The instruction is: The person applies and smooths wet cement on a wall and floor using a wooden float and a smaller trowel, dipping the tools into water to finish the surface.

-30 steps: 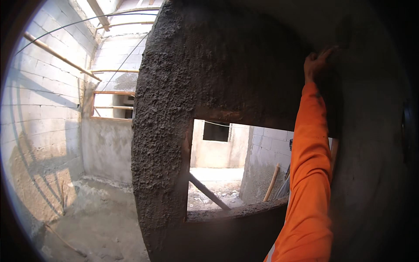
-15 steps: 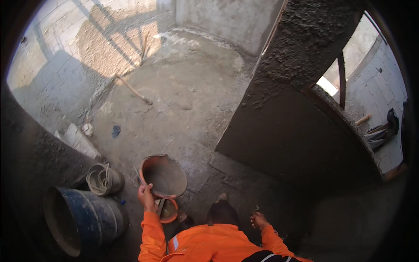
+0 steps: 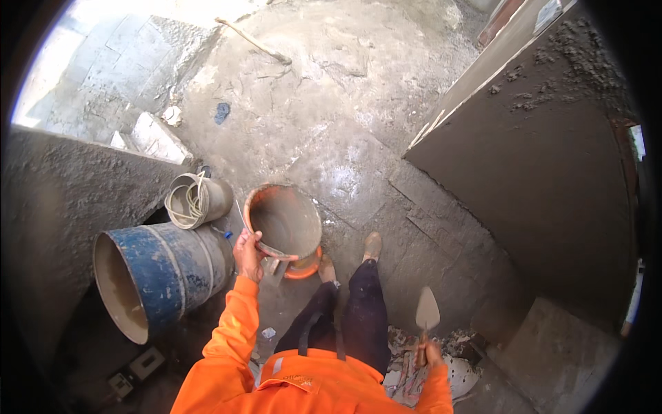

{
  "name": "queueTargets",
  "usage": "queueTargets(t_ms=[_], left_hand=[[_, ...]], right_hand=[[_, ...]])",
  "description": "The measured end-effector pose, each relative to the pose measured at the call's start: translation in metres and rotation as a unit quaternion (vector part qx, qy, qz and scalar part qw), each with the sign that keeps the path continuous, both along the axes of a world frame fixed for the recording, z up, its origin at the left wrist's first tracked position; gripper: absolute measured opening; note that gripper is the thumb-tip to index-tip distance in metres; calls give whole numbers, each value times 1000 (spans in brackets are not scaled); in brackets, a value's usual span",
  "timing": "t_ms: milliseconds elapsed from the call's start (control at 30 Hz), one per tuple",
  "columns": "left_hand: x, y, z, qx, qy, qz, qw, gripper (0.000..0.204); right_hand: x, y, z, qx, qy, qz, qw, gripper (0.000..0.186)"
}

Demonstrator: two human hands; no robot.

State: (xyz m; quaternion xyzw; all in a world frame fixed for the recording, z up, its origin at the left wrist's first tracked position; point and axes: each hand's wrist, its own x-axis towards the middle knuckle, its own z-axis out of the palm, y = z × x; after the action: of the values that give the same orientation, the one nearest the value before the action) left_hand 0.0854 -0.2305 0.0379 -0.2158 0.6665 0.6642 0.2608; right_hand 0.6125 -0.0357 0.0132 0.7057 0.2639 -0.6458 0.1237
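My left hand [image 3: 248, 252] grips the rim of a mortar-coated orange bucket [image 3: 288, 214] at lower centre, its mouth facing up and its inside grey. A second orange bucket [image 3: 303, 268] shows partly behind it, beside my foot. At lower right my right hand [image 3: 430, 353] holds a trowel [image 3: 427, 307] by its handle, blade pointing forward, over rubble [image 3: 462, 372] on the floor. To the left of my left hand are a worn blue drum [image 3: 162, 276] and a smaller grey bucket [image 3: 214, 196] with coiled pale cord inside.
A dark freshly plastered wall [image 3: 524, 193] rises on the right and a rough low wall [image 3: 69, 207] on the left. Pale block wall [image 3: 117, 55], broken slabs [image 3: 158, 138], a stick [image 3: 255, 43] and a blue scrap [image 3: 222, 112] lie beyond on the rough concrete floor [image 3: 331, 83].
My view has swung down from the wall and window to the floor. My right arm has come down from high on the wall, and my left hand now shows holding the bucket.
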Motion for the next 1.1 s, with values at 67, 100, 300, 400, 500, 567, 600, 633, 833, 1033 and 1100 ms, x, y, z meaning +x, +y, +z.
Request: queueTargets(t_ms=[67, 100, 300, 400, 500, 567, 600, 633, 833, 1033, 1100], left_hand=[[-10, 20, -9, -12, 17, 23, 1000, 11], [-12, 29, -16, -19, 22, 34, 999, 11], [-18, 62, -72, -108, 9, 17, 994, 13], [-11, 87, -94, -88, 5, -12, 996, 13], [0, 104, -119, -104, 3, -32, 994, 13], [11, 113, -136, -110, 6, -49, 993, 13], [19, 117, -144, -112, 7, -57, 992, 13], [28, 120, -153, -113, 6, -68, 991, 13], [76, 146, -202, -139, -30, -60, 988, 13], [101, 144, -232, -183, -50, -74, 979, 14], [111, 144, -244, -186, -52, -76, 978, 14]], right_hand=[[-52, 43, -14, 57, -23, 188, 980, 30], [-87, 66, -14, 66, 4, 249, 966, 40], [-170, 112, -132, 163, 66, 255, 951, 34], [-155, 103, -191, 159, 9, 285, 945, 28], [-161, 113, -228, 206, -22, 396, 895, 29], [-152, 130, -259, 198, -7, 395, 897, 33], [-151, 144, -279, 181, -46, 407, 894, 34], [-148, 159, -299, 164, -88, 416, 890, 35], [-149, 247, -410, 283, -157, 366, 872, 39], [-185, 216, -445, 315, 81, 237, 916, 38], [-205, 193, -457, 275, 122, 215, 929, 40]])
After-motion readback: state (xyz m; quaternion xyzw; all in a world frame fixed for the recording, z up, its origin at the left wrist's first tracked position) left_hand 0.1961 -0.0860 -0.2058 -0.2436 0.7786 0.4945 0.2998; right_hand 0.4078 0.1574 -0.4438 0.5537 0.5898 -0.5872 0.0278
